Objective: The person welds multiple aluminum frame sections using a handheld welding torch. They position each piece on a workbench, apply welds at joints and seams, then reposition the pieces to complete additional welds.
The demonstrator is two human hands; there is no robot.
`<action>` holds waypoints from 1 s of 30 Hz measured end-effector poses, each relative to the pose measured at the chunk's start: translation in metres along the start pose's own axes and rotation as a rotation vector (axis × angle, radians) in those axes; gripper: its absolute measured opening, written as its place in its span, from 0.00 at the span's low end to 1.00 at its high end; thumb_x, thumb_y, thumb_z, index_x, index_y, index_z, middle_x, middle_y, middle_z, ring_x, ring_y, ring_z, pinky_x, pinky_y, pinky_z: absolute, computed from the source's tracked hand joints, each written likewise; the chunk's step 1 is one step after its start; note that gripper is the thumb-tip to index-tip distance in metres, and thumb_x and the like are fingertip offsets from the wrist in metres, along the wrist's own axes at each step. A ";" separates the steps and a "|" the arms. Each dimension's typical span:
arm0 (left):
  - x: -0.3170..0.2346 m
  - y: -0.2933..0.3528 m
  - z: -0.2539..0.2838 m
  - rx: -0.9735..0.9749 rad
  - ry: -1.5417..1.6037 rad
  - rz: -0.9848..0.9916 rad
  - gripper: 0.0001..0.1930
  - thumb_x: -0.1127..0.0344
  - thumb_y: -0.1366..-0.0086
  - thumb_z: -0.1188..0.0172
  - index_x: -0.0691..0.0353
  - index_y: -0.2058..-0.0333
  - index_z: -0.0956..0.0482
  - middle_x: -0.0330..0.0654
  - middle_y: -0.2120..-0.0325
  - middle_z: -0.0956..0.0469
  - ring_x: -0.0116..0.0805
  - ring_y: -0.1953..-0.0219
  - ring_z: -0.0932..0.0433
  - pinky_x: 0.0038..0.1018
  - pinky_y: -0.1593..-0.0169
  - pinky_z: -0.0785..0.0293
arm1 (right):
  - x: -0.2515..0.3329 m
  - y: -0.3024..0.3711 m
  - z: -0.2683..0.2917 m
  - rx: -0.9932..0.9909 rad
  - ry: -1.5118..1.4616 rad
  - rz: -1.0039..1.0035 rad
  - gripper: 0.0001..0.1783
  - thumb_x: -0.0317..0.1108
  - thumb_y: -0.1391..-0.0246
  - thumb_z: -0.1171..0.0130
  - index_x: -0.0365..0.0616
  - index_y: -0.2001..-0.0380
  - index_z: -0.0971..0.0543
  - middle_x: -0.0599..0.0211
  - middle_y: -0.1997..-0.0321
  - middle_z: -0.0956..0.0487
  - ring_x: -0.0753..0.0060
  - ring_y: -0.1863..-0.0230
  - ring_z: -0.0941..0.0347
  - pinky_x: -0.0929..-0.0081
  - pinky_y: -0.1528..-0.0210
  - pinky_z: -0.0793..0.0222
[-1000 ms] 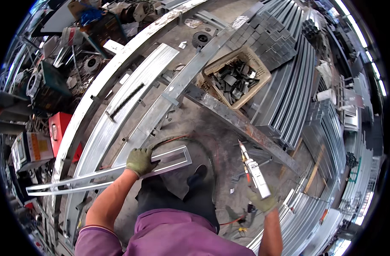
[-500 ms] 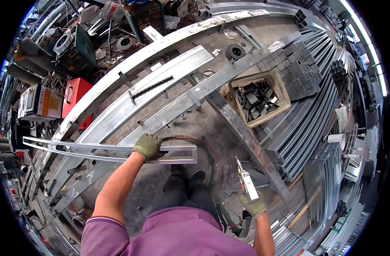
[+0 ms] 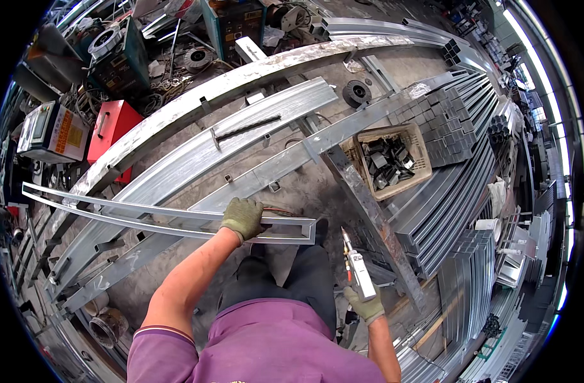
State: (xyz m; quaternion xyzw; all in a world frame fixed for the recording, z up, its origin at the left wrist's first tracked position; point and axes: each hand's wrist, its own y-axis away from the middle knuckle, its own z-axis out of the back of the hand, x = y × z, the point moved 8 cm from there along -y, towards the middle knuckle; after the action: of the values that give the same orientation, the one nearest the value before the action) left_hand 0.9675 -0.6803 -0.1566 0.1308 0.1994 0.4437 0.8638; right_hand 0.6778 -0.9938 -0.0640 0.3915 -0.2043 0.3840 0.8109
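My left hand (image 3: 242, 218), in a green work glove, grips a long, narrow silver metal frame (image 3: 310, 232) near its squared end. The frame stretches away to the left across the metal beams. In my gloved right hand (image 3: 368, 307) is a white hand-held welding gun (image 3: 363, 277), its thin nozzle pointing forward, clear of the frame. A cable shows below that hand. Beyond the frame, a hammer with a ridged rod handle (image 3: 247, 129) lies on a broad silver beam (image 3: 177, 169).
A cream plastic crate (image 3: 421, 150) of dark metal offcuts stands at the right, beside stacked square tubes (image 3: 442, 121). A rusty steel beam (image 3: 375, 220) slants down past the crate. At the left are a red box (image 3: 116, 127) and a white-and-orange carton-like unit (image 3: 52, 132).
My left hand and the frame's near end have shifted right in the picture. The welding gun has moved slightly left, closer to the frame. The whole view has turned a little.
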 end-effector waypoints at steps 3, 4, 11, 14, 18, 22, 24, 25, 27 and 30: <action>0.007 0.000 0.000 0.041 0.055 -0.033 0.32 0.35 0.38 0.29 0.53 0.45 0.16 0.46 0.50 0.13 0.47 0.46 0.14 0.44 0.43 0.22 | 0.015 -0.004 -0.016 0.039 -0.105 -0.007 0.11 0.34 0.42 0.24 0.42 0.59 0.12 0.72 0.67 0.12 0.76 0.65 0.15 0.71 0.58 0.18; 0.009 0.003 0.002 0.041 0.075 -0.044 0.34 0.34 0.37 0.30 0.54 0.44 0.17 0.48 0.49 0.13 0.49 0.46 0.14 0.45 0.43 0.21 | 0.018 -0.007 -0.018 0.035 -0.110 0.006 0.11 0.34 0.42 0.24 0.42 0.59 0.12 0.72 0.67 0.12 0.76 0.65 0.15 0.71 0.58 0.18; 0.068 0.043 0.005 -0.163 0.257 0.081 0.27 0.37 0.25 0.43 0.56 0.52 0.14 0.50 0.59 0.13 0.55 0.53 0.15 0.49 0.49 0.21 | 0.021 -0.020 -0.023 0.054 -0.117 0.034 0.10 0.31 0.43 0.23 0.41 0.60 0.12 0.72 0.67 0.12 0.77 0.65 0.15 0.72 0.58 0.18; 0.077 0.043 -0.003 -0.204 0.204 0.171 0.25 0.41 0.20 0.49 0.57 0.57 0.13 0.49 0.61 0.13 0.55 0.56 0.15 0.50 0.51 0.21 | 0.015 -0.018 -0.024 0.043 -0.069 0.039 0.11 0.31 0.43 0.22 0.41 0.59 0.12 0.71 0.66 0.12 0.77 0.64 0.15 0.72 0.58 0.18; 0.076 0.040 -0.003 -0.196 0.147 0.283 0.25 0.42 0.20 0.49 0.56 0.57 0.14 0.48 0.61 0.13 0.53 0.55 0.15 0.50 0.51 0.21 | 0.020 -0.012 -0.015 0.036 -0.048 -0.021 0.12 0.32 0.42 0.22 0.40 0.59 0.13 0.71 0.65 0.12 0.76 0.64 0.15 0.72 0.59 0.18; 0.074 0.037 -0.003 -0.200 0.125 0.297 0.24 0.42 0.20 0.49 0.55 0.56 0.14 0.46 0.60 0.13 0.51 0.55 0.15 0.49 0.51 0.22 | 0.007 -0.016 -0.017 0.029 -0.159 -0.011 0.12 0.32 0.42 0.22 0.39 0.58 0.13 0.70 0.65 0.12 0.76 0.65 0.15 0.72 0.59 0.18; 0.074 0.038 -0.003 -0.225 0.112 0.295 0.23 0.42 0.21 0.49 0.55 0.56 0.14 0.46 0.60 0.13 0.50 0.55 0.15 0.48 0.51 0.22 | 0.014 -0.015 -0.018 0.036 -0.200 -0.027 0.12 0.33 0.42 0.22 0.38 0.59 0.13 0.70 0.65 0.13 0.76 0.65 0.16 0.72 0.60 0.18; 0.073 0.038 -0.003 -0.235 0.107 0.295 0.23 0.42 0.21 0.49 0.54 0.56 0.14 0.46 0.60 0.13 0.50 0.55 0.15 0.48 0.51 0.22 | 0.011 -0.017 -0.018 0.031 -0.161 0.004 0.12 0.33 0.42 0.23 0.39 0.59 0.13 0.70 0.66 0.13 0.76 0.65 0.16 0.72 0.60 0.18; 0.073 0.039 -0.002 -0.246 0.105 0.296 0.23 0.42 0.21 0.48 0.54 0.57 0.14 0.46 0.61 0.13 0.50 0.55 0.15 0.48 0.51 0.22 | 0.006 -0.020 -0.021 0.023 -0.083 0.065 0.11 0.33 0.42 0.23 0.39 0.60 0.14 0.70 0.67 0.13 0.76 0.66 0.16 0.71 0.60 0.19; 0.074 0.043 0.001 -0.325 0.100 0.288 0.25 0.40 0.21 0.48 0.55 0.61 0.14 0.45 0.63 0.13 0.49 0.57 0.15 0.48 0.52 0.23 | 0.007 -0.018 -0.029 0.060 -0.024 0.049 0.11 0.33 0.43 0.23 0.41 0.61 0.14 0.70 0.69 0.14 0.76 0.68 0.18 0.71 0.62 0.20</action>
State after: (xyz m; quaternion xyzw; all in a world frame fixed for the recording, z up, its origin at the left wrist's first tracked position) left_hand 0.9765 -0.5953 -0.1551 -0.0054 0.1472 0.5950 0.7901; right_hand 0.6973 -0.9747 -0.0865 0.4148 -0.2119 0.4052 0.7866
